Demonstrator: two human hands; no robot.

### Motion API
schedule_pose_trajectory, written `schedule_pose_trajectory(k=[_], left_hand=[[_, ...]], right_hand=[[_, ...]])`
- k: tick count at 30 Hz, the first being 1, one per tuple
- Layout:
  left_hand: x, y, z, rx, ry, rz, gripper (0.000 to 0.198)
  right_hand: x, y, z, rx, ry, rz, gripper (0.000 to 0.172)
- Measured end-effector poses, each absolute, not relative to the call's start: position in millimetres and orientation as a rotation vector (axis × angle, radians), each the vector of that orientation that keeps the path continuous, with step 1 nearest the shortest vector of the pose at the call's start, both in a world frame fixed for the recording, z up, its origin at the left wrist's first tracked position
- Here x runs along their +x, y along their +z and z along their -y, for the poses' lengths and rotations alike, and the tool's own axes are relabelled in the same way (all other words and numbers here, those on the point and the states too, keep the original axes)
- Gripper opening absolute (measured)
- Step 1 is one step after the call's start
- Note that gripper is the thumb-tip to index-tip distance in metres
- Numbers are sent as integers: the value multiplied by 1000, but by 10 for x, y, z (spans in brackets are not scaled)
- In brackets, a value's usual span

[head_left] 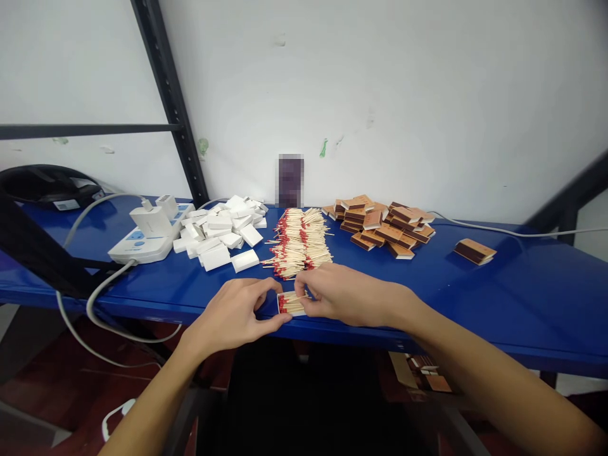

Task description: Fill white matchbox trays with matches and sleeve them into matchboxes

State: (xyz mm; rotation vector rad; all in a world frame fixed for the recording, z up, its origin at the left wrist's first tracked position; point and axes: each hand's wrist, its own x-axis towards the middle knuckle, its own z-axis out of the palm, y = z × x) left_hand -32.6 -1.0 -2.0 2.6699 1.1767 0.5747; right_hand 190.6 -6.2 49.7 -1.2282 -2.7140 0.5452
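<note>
A small white matchbox tray (278, 306) lies near the front edge of the blue shelf, with red-headed matches (288, 303) in it, their heads to the left. Thumb and index finger of my left hand (235, 311) grip the tray's left end at its two long sides. Over the tray's right end, my right hand (344, 294) pinches a matchstick between thumb and fingers; those fingers hide part of the tray. Just behind my hands is a big heap of loose matches (304, 244), in two rough columns.
White matchbox trays (223, 228) are piled at the left, brown matchboxes (384, 225) at the right. One brown matchbox (475, 251) lies apart, farther right. A power strip (147, 237) with cables sits left, beside a black shelf post (171, 95). A blurred dark object (290, 180) stands against the wall.
</note>
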Motion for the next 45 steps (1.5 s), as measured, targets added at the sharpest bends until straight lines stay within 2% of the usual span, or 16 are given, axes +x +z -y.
schedule_pose_trajectory(k=[8,15,21,31,38,45], left_hand=[[-327,-30,9,2648,585,-1186,33],[-331,-24,12,2627,573,-1196,36],[-329,-10,20,2623,567,-1200,37],[-338,-30,10,2640,567,-1195,35],[-332,-30,11,2656,589,-1186,36],[-342,-45,9,2675,632,-1155,38]], right_hand=[[1918,504,55,-1238,694,2682,10],[2304,456,39,-1478,409,2602,16],[2381,335,-12,-1486,447,2648,15],[1946,369,157,-1200,544,2654,11],[2066,365,107,-1202,515,2559,9],[2440,360,-76,-1411,335,2487,8]])
